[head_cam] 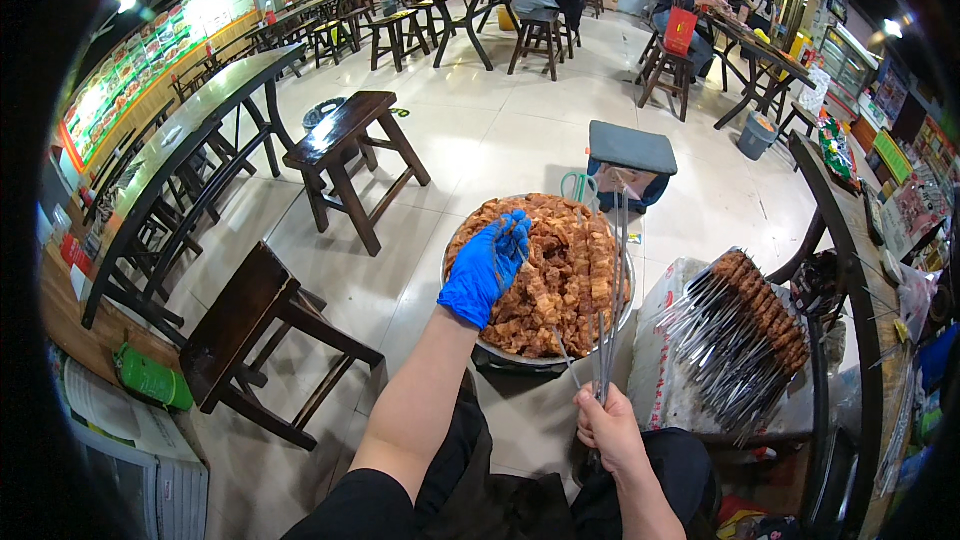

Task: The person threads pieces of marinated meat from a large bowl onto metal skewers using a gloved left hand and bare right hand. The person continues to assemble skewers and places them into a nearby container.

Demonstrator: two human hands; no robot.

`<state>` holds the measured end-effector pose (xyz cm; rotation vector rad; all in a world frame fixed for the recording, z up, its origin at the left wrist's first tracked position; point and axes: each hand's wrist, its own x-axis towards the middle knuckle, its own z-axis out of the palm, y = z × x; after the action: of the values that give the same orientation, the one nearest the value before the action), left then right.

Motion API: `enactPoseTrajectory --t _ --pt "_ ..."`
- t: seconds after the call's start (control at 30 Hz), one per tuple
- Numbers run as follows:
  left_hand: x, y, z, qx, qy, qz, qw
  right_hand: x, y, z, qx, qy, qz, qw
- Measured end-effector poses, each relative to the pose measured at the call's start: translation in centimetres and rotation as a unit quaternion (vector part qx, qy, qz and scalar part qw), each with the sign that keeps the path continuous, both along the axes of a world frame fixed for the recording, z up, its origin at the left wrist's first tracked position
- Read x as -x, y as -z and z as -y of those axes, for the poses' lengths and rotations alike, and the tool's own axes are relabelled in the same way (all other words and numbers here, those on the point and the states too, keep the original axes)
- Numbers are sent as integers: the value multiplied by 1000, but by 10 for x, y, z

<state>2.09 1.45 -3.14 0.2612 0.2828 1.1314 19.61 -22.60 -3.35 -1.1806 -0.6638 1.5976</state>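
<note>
A large round metal basin point(630, 300) heaped with marinated meat pieces point(517, 322) stands before me. My left hand point(486, 262), in a blue glove, is over the heap with its fingers bent together at a piece of meat; a metal skewer point(566, 357) carrying meat runs up towards them. My bare right hand point(609, 424) is closed around a bunch of long metal skewers point(621, 262). Some of these skewers bear threaded meat point(598, 270) that lies over the basin's right part. How firmly the gloved fingers hold the piece cannot be seen.
Loaded meat skewers point(735, 345) are piled on a white box point(660, 367) at the right, beside a long table point(847, 277). Beyond the basin stands a padded stool point(632, 146). Wooden stools point(341, 139) and another table point(187, 120) are at the left. Several people sit farther back.
</note>
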Motion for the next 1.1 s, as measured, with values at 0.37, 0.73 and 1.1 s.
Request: enactPoseTrajectory --t 0.37,0.73,1.1 --pt "-10 -3 6 -56 -101 -143 983 1 -8 1 34 -40 -121 991" --pt "-26 -1 10 -100 -77 -188 974 1 -6 -2 4 -21 -107 994" --pt "-15 -15 6 -100 -74 -128 984 -7 -9 0 9 -22 -80 997"
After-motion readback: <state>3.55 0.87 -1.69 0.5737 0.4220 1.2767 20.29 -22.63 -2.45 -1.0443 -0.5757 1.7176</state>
